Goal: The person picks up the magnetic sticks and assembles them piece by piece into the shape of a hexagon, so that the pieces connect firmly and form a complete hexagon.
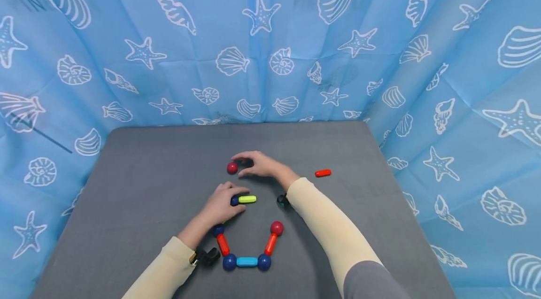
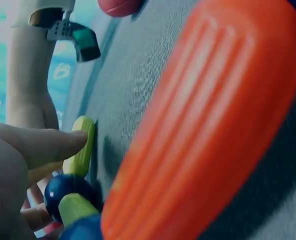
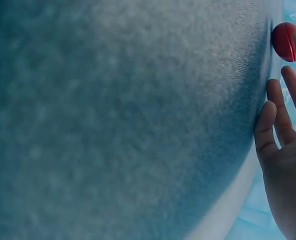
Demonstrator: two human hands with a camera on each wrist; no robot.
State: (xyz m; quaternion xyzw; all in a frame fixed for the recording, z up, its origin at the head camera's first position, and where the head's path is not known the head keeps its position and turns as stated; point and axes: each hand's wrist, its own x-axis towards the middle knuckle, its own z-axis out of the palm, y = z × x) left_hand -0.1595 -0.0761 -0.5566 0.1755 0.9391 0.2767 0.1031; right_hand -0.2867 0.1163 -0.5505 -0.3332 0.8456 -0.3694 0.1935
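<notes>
My left hand [image 1: 221, 201] curls around a navy ball [image 1: 234, 201] with a yellow-green rod [image 1: 247, 199] on it. In the left wrist view, its thumb lies across that rod [image 2: 80, 150]. Joined to this is a chain: another navy ball [image 1: 218, 230], a red rod [image 1: 223, 244], a navy ball [image 1: 229, 262], a light-blue rod [image 1: 247, 262], a navy ball [image 1: 264, 262], an orange-red rod [image 1: 271, 244] and a red ball [image 1: 276, 228]. My right hand [image 1: 259, 164] spreads its fingers beside a loose red ball [image 1: 232, 168]; a fingertip overlaps this ball [image 3: 284, 42] in the right wrist view.
A loose orange-red rod [image 1: 323, 173] lies on the grey table [image 1: 169, 163], right of my right hand. A blue curtain [image 1: 262, 78] with white seashells and starfish stands behind the table and along its sides.
</notes>
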